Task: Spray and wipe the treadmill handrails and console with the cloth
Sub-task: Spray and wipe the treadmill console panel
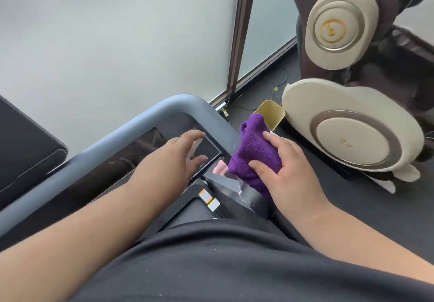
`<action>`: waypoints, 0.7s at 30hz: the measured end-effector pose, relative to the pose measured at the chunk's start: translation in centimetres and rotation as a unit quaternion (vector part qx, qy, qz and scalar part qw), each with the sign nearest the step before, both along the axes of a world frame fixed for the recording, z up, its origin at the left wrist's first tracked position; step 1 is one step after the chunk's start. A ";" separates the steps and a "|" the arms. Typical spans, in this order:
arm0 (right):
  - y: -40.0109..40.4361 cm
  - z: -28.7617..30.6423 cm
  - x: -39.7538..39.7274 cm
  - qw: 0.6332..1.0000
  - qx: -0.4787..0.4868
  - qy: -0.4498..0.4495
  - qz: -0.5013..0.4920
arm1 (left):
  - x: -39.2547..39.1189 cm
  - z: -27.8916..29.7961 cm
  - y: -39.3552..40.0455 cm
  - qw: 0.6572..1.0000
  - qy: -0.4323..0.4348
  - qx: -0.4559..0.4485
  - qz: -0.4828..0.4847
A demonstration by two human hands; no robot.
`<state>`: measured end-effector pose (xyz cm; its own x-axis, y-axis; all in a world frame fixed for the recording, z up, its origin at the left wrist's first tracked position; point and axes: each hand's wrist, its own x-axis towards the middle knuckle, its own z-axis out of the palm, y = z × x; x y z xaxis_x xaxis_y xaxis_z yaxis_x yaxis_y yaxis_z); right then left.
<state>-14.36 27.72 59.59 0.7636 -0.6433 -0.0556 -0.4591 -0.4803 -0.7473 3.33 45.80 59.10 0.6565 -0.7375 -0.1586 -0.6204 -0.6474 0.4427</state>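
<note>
Wiping looks mid-job: right hand grips the bunched purple cloth against the grey handrail corner, left hand hovers open-fingered over the console beside it, no spray bottle visible, console probably still to do.

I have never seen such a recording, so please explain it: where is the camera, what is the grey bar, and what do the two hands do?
There is one picture, from a camera worn on the person's head, looking down at their own arms. The grey bar is the treadmill handrail, which bends around the dark glossy console. The right hand grips a folded purple cloth against the handrail's right side. The left hand, fingers spread, reaches over the console and holds nothing. A beige massage chair stands on the right.
</note>
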 end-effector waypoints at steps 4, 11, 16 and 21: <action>-0.5 -2.3 1.3 0.969 -0.129 0.194 0.075 | -0.3 -0.1 0.5 1.000 0.021 -0.002 0.019; 0.8 -4.2 7.1 0.935 -0.238 0.210 0.159 | -0.2 0.7 3.3 0.998 0.024 -0.015 0.058; 0.8 -3.8 15.8 0.928 -0.243 0.196 0.203 | -0.2 1.3 4.9 0.997 0.012 -0.012 0.075; 0.2 -3.1 21.4 0.926 -0.211 0.195 0.246 | -0.4 1.5 6.0 0.994 0.027 -0.011 0.108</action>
